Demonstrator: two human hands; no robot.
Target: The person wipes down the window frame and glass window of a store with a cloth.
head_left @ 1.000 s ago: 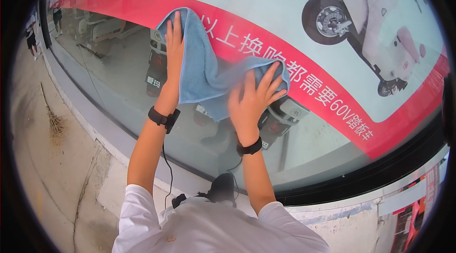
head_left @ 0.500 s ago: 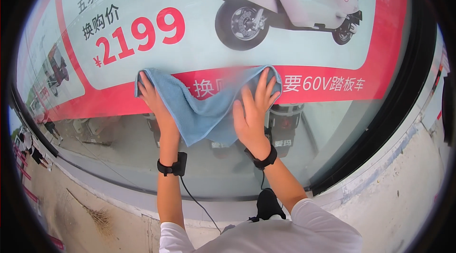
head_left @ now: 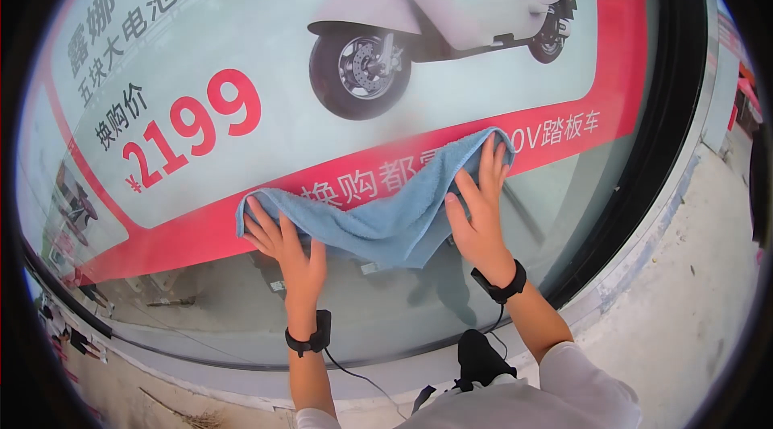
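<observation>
Splayed left hand [head_left: 298, 260] and right hand [head_left: 482, 224] pin a blue towel [head_left: 382, 229], now farther right, over fresh window glass [head_left: 362, 324].

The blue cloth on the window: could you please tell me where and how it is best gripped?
The blue cloth is probably best gripped at its two upper corners, from below: it sags between them, and the left hand and right hand rest there, open, against the window.
</observation>
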